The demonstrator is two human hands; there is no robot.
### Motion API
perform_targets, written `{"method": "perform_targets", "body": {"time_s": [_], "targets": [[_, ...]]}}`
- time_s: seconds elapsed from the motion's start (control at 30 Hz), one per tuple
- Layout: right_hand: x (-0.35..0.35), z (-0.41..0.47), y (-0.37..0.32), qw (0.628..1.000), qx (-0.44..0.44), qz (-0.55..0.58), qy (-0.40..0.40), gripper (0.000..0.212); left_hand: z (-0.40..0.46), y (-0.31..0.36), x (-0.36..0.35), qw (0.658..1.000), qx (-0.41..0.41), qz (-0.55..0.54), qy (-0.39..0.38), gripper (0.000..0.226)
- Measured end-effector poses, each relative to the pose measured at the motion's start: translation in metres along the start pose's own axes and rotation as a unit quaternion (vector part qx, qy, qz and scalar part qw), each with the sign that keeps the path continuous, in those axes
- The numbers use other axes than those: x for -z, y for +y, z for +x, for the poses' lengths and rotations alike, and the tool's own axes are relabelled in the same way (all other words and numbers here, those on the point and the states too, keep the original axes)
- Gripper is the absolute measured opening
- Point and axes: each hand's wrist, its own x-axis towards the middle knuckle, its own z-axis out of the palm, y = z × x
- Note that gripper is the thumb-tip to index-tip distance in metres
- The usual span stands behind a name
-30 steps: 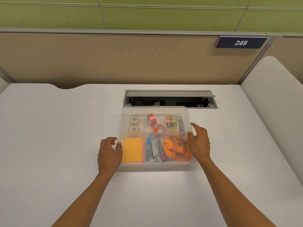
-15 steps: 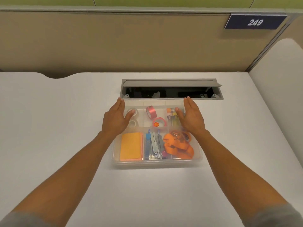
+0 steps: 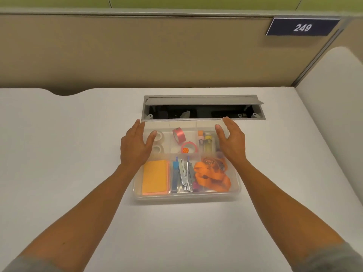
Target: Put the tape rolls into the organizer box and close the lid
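Observation:
A clear organizer box [image 3: 186, 197] sits on the white desk with its transparent lid [image 3: 186, 123] lying over it. Through the lid I see two clear tape rolls [image 3: 159, 136] in the far left compartment. A pink tape roll [image 3: 179, 135] and a second pink roll [image 3: 188, 148] lie in the far middle one. My left hand [image 3: 135, 147] rests on the lid's far left corner, fingers stretched along the edge and thumb on top. At the far right corner my right hand [image 3: 232, 143] lies the same way.
The near compartments hold an orange pad [image 3: 155, 176], metal clips [image 3: 183, 175] and an orange lanyard [image 3: 212, 176]. An open cable hatch [image 3: 203, 110] lies just behind the box. A beige partition with a "249" sign [image 3: 302, 27] backs the desk; a white panel [image 3: 334, 91] stands at right.
Both hands moved from the box's near sides up to the far corners of the lid. Since half a second ago they have barely shifted.

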Motion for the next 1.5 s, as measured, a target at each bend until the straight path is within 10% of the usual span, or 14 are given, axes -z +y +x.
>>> {"method": "perform_targets", "body": {"time_s": [0.53,0.9,1.33,1.5], "targets": [[0.031,-0.104,0.020,0.976,-0.203,-0.050,0.056,0.055,-0.113,-0.012,0.003,0.971,0.194,-0.111,0.083,0.046],[0.029,-0.109,0.021,0.983,-0.151,0.052,0.093,0.052,-0.114,-0.016,-0.003,0.956,0.158,-0.220,0.109,0.038],[0.046,-0.099,0.005,0.977,-0.172,-0.119,0.035,0.051,-0.105,-0.019,0.020,0.972,0.188,-0.139,-0.025,0.045],[0.049,-0.111,-0.026,0.981,0.000,-0.163,0.103,0.049,-0.104,-0.011,0.042,0.984,0.146,-0.094,0.035,0.055]]}}
